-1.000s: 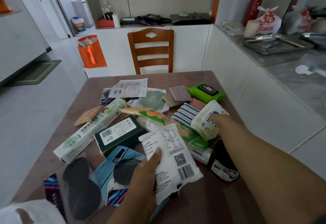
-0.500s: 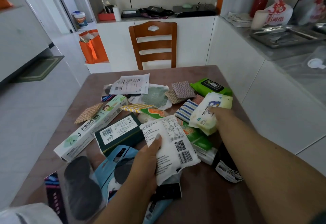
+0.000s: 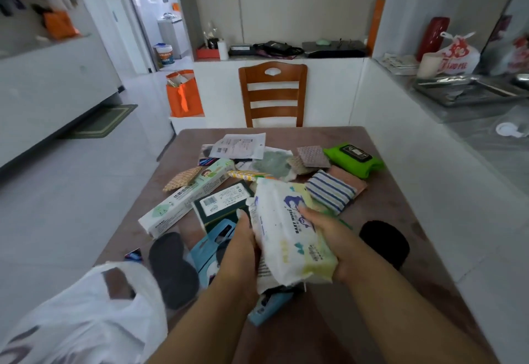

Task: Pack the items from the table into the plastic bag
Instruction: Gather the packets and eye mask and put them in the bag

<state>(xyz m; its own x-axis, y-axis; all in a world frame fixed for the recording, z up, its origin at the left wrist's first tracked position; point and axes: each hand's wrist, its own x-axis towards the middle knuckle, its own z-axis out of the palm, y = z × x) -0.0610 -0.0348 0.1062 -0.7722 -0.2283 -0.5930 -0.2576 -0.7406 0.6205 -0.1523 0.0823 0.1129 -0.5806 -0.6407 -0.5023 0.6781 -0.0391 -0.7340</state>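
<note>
Head view: both hands, left hand point(image 3: 242, 245) and right hand point(image 3: 323, 234), grip the baby wipes pack point(image 3: 289, 232) above the table point(image 3: 400, 203) (gathering step), next move likely into the plastic bag point(image 3: 86, 315) lower left.

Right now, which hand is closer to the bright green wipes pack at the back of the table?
Right. The right hand holds the baby wipes pack, in front of the green wipes pack on the same side. The left hand is further left, across the baby wipes.

The white wipes pack point(image 3: 289, 237) reads "BABY WIPES"; other labels are illegible.
</note>
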